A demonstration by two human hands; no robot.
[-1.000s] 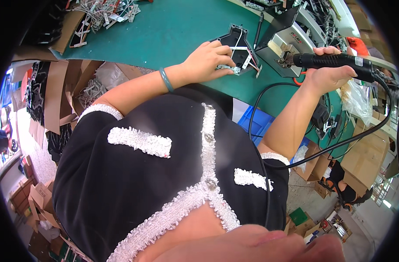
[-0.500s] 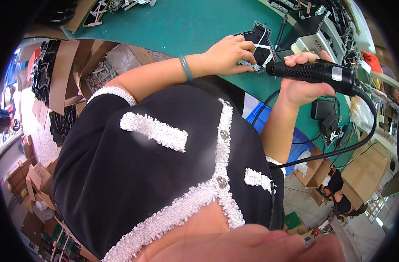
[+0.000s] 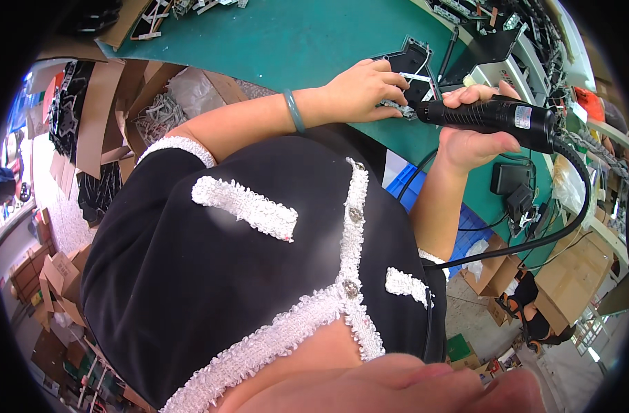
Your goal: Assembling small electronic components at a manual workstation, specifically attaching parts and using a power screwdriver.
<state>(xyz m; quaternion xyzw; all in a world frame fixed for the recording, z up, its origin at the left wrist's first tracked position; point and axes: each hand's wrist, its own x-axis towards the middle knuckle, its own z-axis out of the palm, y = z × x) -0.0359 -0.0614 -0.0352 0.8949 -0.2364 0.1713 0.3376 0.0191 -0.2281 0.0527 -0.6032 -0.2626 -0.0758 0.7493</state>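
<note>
- I see the black ribbed cylindrical handheld tool (image 3: 486,118) over the right part of the green tabletop (image 3: 287,41), in the wearer's right hand (image 3: 474,144).
- Long axis on my view: nearly left-right, rear end slightly lower in frame. Nose points left, at the near right corner of the flat black angular housing with white strips (image 3: 419,84). Can't tell if the nose touches it.
- Right hand: fingers wrapped over the tool's far side, thumb stretched along the near side. Firm hold.
- Thick black cable (image 3: 586,182) leaves the tool's rear on the right and loops back toward the wearer.
- Housing lies on the tabletop; I read its long axis as running away from the wearer, far end slightly right.
- Left hand (image 3: 369,91) sits at the housing's left side, fingers bent and slightly parted, thumb apart from them. Can't tell from here if they pinch anything.
- Slim black pen-shaped rod (image 3: 449,55) lies just right of the housing, pointing away.
</note>
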